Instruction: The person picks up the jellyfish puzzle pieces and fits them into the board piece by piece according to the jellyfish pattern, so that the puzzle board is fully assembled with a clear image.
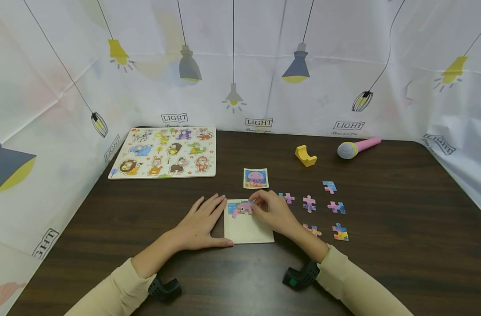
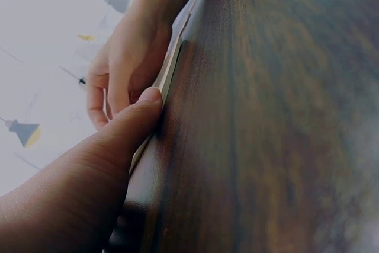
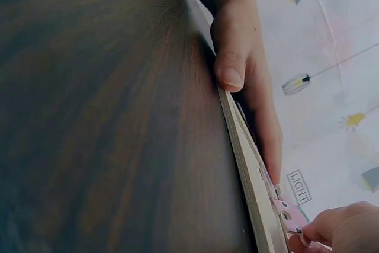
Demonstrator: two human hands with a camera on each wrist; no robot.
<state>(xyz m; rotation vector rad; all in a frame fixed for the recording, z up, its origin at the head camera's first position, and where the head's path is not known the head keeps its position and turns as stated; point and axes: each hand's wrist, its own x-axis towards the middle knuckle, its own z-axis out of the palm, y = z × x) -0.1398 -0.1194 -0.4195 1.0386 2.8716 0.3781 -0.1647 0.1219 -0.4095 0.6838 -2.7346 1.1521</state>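
A pale square puzzle board (image 1: 250, 230) lies on the table, with joined blue-and-pink jigsaw pieces (image 1: 240, 209) along its top edge. My left hand (image 1: 201, 227) rests beside the board, fingers spread and straight; its thumb touches the lower left corner. At the upper right of the board, my right hand (image 1: 275, 213) pinches a jigsaw piece mostly hidden by the fingers. The right wrist view shows thumb and finger on a pink jigsaw piece (image 3: 290, 217) at the board's surface. Several loose jigsaw pieces (image 1: 309, 204) are spread to the right of that hand.
Just behind the board lies a small octopus picture card (image 1: 256, 178). An animal puzzle board (image 1: 165, 153) is at the back left. A yellow curved block (image 1: 305, 156) and a pink toy microphone (image 1: 358, 148) lie at the back right, before a lamp-printed cloth (image 1: 260, 66).
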